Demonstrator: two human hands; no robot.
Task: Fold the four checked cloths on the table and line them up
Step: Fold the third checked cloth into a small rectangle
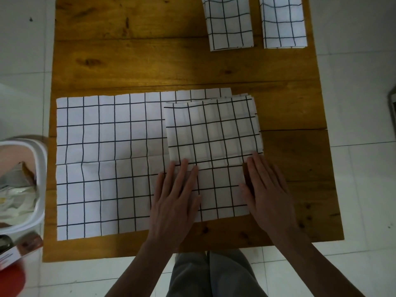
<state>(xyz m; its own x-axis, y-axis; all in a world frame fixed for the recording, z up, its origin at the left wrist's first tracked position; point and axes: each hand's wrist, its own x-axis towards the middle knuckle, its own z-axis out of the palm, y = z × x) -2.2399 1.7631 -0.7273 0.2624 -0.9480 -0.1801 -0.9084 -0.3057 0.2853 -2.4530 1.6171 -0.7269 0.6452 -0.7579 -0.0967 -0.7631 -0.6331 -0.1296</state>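
Head view, looking down on a wooden desk (pixel 128 61) over a white tiled floor (pixel 353 82).

Two folded checked cloths at the far right edge, side by side and apart: left folded cloth (pixel 229 24), right folded cloth (pixel 282 22).

Nearer, a large unfolded checked cloth (pixel 102 163) spread flat on the desk's left and middle. On its right part, a half-folded checked cloth (pixel 214 131), several layers thick, slightly skewed.

Left hand (pixel 175 198) flat, fingers straight, pressing the near part of the half-folded cloth. Right hand (pixel 267 189) flat too, fingers straight, at that cloth's right near edge, partly on the desk. Nothing grasped by either.

At far left, beside the desk, a white plastic bin (pixel 40 168) with crumpled contents.
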